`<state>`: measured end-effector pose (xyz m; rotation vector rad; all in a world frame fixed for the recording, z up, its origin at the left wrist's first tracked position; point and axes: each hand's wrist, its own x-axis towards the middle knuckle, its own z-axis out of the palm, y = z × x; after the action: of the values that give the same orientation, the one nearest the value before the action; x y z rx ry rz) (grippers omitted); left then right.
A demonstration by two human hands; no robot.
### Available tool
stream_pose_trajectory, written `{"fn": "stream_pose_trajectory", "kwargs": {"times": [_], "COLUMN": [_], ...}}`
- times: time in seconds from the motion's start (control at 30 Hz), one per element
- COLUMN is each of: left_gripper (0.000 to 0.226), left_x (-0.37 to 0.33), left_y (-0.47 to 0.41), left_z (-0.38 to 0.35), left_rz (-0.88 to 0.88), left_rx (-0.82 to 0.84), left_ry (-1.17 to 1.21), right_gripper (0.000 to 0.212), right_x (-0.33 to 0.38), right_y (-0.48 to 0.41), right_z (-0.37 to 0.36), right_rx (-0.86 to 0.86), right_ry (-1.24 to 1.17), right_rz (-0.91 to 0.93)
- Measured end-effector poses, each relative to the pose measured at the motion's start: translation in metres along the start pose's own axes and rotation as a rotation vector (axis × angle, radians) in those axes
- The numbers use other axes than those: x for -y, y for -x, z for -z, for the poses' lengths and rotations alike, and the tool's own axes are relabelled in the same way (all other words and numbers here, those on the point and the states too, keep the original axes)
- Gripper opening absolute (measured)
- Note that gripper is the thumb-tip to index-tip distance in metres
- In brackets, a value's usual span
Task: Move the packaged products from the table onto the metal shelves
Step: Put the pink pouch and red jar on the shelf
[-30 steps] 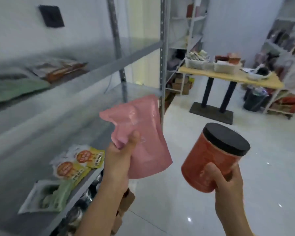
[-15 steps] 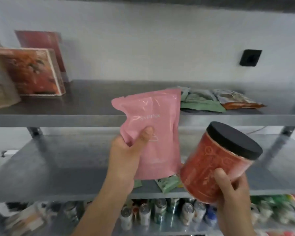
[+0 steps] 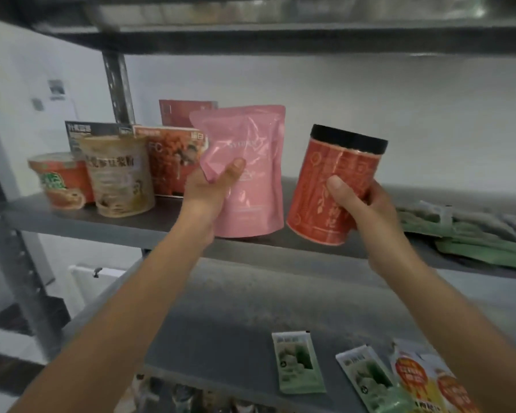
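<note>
With the left hand (image 3: pixel 209 189) grasping the pink pouch (image 3: pixel 248 174) and the right hand (image 3: pixel 361 204) the red jar (image 3: pixel 337 186), both need setting down on the shelf (image 3: pixel 131 222).

Much here sits behind the two held packs or runs off the edges.

The left hand (image 3: pixel 209 192) shows only its thumb on the pink pouch (image 3: pixel 251 180); its other fingers are behind the pouch, whose pale lettering is too faint to read. Pouch and hand cover the right part of the orange box (image 3: pixel 170 162) and most of the dark red box (image 3: pixel 185 110) further back. I cannot tell whether the pouch or the red jar (image 3: pixel 331 189) touches the shelf (image 3: pixel 116 225). The right hand (image 3: pixel 361 207) hides part of the jar's print. The green sachets (image 3: pixel 474 239) run off the right edge, and the orange-yellow packet (image 3: pixel 423 380) is cut off at the bottom.
</note>
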<state>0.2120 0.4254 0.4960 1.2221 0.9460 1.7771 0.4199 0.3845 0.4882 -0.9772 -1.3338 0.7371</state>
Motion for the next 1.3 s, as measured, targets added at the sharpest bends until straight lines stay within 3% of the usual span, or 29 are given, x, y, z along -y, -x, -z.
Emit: {"fn": "stream_pose_trajectory", "kwargs": {"times": [0.13,0.27,0.47,0.77,0.87,1.03,1.13,1.3], "left_gripper": [0.022,0.022,0.026,0.028,0.050,0.087,0.085,0.077], "left_x": [0.019,0.037,0.059,0.077,0.082,0.091,0.095,0.098], "left_y": [-0.052,-0.095,-0.137,-0.168,-0.172,-0.178,-0.178,-0.176], "left_z": [0.011,-0.001,-0.034,-0.052,-0.044,-0.022,-0.022,-0.028], "left_rz": [0.035,0.050,0.084,0.115,0.130,0.193,0.195,0.168], "left_rx": [0.063,0.121,0.208,0.215,0.284,0.589,0.513,0.412], "left_ry": [-0.018,-0.049,-0.079,-0.144,-0.229,-0.425,-0.512,-0.517], "right_gripper": [0.052,0.064,0.055,0.068,0.071,0.087,0.101,0.081], "right_x": [-0.018,-0.039,-0.065,-0.089,-0.097,-0.105,-0.107,-0.109], "right_y": [-0.051,-0.103,-0.153,-0.187,-0.193,-0.195,-0.196,-0.197], "right_z": [-0.026,-0.041,-0.038,-0.022,-0.019,-0.018,-0.020,-0.022], "right_rx": [0.051,-0.050,-0.147,-0.135,-0.110,-0.040,-0.021,-0.015], "right_ry": [0.012,0.078,0.117,0.112,0.075,0.098,0.095,0.072], "right_rz": [-0.069,-0.111,-0.090,-0.126,-0.150,-0.150,-0.137,-0.161]}}
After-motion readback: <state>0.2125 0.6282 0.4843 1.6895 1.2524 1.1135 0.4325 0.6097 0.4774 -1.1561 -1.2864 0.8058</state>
